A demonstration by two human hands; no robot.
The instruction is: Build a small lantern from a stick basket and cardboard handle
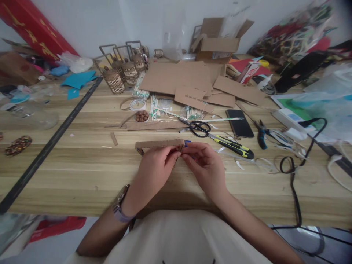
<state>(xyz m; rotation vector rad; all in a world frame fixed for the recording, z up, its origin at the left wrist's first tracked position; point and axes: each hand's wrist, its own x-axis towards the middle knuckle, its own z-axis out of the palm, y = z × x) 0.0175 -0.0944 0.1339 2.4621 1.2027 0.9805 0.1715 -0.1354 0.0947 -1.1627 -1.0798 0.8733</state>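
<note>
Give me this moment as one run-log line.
left hand: holding cardboard piece | right hand: at its right end | beyond, on wooden table: scissors, utility knife, smartphone

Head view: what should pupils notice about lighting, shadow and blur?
In the head view, light is soft, with a dim shadow on the tabletop near its front edge; in the head view, the colourful heap, upper right, looks smeared, while the cardboard piece looks clearer.

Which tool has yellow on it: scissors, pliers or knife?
The utility knife, with a yellow-and-black handle; the scissors have black handles, the pliers show blue.
</note>
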